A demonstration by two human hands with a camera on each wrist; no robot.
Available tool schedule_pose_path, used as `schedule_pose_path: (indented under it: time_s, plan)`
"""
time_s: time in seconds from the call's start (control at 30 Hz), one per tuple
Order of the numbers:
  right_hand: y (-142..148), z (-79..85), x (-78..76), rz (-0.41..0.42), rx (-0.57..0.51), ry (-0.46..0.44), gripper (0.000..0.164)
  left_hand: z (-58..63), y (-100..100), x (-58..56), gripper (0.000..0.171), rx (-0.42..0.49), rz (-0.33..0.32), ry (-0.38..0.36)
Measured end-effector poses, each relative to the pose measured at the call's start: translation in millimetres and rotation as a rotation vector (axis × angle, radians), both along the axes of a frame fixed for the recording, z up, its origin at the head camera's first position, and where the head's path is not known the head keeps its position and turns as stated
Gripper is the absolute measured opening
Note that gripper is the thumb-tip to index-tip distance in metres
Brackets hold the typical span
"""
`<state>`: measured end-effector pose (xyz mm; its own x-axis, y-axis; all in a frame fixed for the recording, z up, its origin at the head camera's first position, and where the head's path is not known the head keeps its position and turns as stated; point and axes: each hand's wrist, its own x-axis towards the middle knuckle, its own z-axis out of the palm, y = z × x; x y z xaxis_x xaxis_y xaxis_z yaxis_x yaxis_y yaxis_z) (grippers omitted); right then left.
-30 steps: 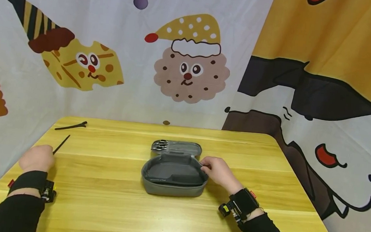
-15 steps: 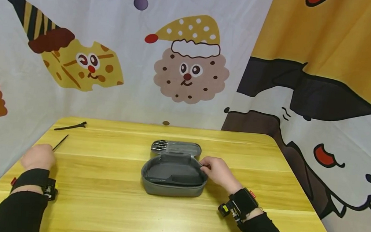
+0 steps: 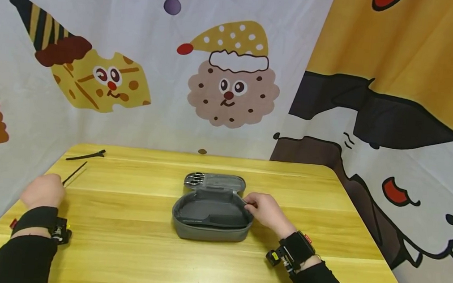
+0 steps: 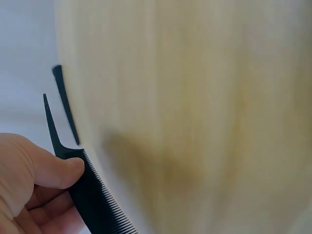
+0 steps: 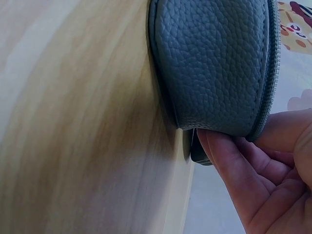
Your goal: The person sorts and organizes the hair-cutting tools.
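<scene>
My L hand (image 3: 43, 190) has the rat-tail comb (image 4: 100, 204) in a narrow grip: thumb flat on the body near the start of the teeth, fingers curled behind. From that hand the grey case (image 3: 211, 233) sits at abt 3 o'clock, well apart, w/ bench (image 3: 131, 259) in btwn. Comb's tail points approx 1 o'clock in the head view, so its long axis is off the case's, which runs 9 to 3. R hand (image 3: 265, 208) is the nearer one to the case, touching it: pinching the rim at its 2 o'clock side, thumb & fingers close tog. Case is open, lid (image 3: 227, 181) hinged back at 12, w/ what look like scissor handles (image 3: 195, 178) at the lid's 9 o'clock end. Inside, a long dark piece (image 3: 226, 219), poss. another comb, lies 9–3 along the front wall. Hair clip (image 3: 85, 155) is on the bench at 1 o'clock from L hand, nr the far L corner, axis approx 8 to 2. Bench is yellowish wood grain, bit shiny; beyond its far edge, at 12, hangs cartoon-print cloth (image 3: 166, 87), carrying on round to 10 & 2.
</scene>
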<state>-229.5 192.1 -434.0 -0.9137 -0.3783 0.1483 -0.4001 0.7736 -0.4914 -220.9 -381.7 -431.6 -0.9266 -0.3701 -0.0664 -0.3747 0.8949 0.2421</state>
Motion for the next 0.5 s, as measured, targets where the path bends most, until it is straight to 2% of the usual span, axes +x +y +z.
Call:
schedule_pose_path:
  time_s: [0.13,0.27,0.5]
  plan:
    - [0.0,-1.2,0.2,0.0,-0.003,0.006,0.008,6.0,8.4,-1.1,0.018,0.02,-0.085,0.102]
    - [-0.4,-0.7,1.3,0.006,-0.009,0.011,0.008,10.7,19.4,-1.1,0.015,0.014,-0.156,0.173]
    - [-0.4,-0.9,1.9,0.005,-0.013,0.021,0.008,18.4,40.4,3.8,0.018,0.025,-0.233,0.309]
